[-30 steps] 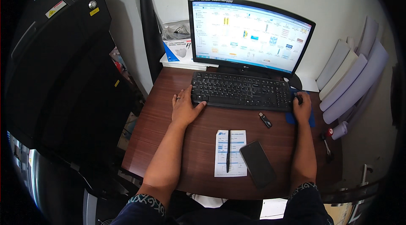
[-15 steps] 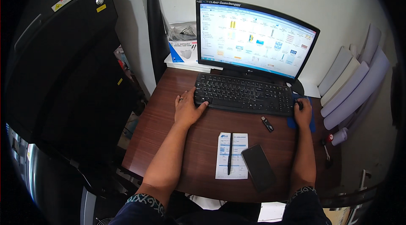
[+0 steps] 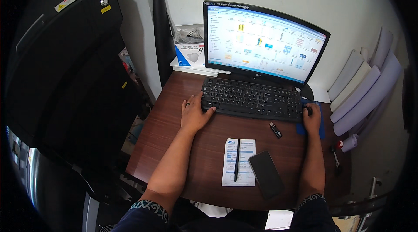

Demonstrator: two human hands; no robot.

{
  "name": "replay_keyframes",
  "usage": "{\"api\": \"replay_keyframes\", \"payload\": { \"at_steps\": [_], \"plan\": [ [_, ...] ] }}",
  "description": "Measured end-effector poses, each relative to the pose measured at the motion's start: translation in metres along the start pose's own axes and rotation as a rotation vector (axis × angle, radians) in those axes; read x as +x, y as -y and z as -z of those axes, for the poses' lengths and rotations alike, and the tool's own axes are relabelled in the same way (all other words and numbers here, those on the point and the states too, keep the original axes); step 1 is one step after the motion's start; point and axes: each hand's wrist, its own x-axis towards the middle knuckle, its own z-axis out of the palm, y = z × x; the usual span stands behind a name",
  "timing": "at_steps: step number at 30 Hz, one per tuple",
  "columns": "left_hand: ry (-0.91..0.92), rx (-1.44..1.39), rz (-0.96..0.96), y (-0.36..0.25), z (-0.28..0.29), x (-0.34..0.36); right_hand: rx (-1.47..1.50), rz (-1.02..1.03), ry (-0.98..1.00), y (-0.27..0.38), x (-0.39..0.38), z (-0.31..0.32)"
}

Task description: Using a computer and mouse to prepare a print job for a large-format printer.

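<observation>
My left hand (image 3: pixel 194 114) rests at the left end of a black keyboard (image 3: pixel 250 99), fingers spread and touching its edge, with a ring on one finger. At the keyboard's other end, my right hand (image 3: pixel 311 118) is closed over a black computer mouse (image 3: pixel 308 110), mostly hidden beneath it, on a blue mouse pad (image 3: pixel 322 131). Behind the keyboard stands a monitor (image 3: pixel 265 44) showing a window of small file pictures. Between my forearms lie a printed paper form (image 3: pixel 247 162) with a black pen (image 3: pixel 237 162) on it, a dark phone (image 3: pixel 266 174) and a black USB stick (image 3: pixel 275 130).
Rolled sheets (image 3: pixel 357 97) lean against the wall at the right. A face mask box (image 3: pixel 190 53) stands left of the monitor on the brown desk (image 3: pixel 163 118). A large black machine (image 3: pixel 65 62) fills the left side, beyond the desk's edge.
The whole view has shifted slightly, so everything sits a little lower. Both hands keep their places on the keyboard and mouse.
</observation>
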Motion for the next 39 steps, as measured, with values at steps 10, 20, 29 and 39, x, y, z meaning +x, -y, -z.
{"api": "replay_keyframes", "payload": {
  "at_steps": [10, 20, 29, 39],
  "plan": [
    [0.006, 0.017, 0.004, 0.001, 0.0, 0.0, -0.105, -0.089, 0.013, 0.004, 0.0, 0.001],
    [0.007, 0.012, 0.004, 0.001, -0.001, 0.0, -0.072, -0.092, 0.011, 0.009, -0.001, 0.002],
    [0.004, 0.011, 0.002, 0.001, 0.001, 0.0, -0.047, -0.078, 0.016, 0.012, 0.0, 0.002],
    [0.003, 0.002, -0.005, 0.0, 0.0, 0.0, -0.061, -0.075, 0.0, 0.011, -0.001, 0.002]
  ]
}}
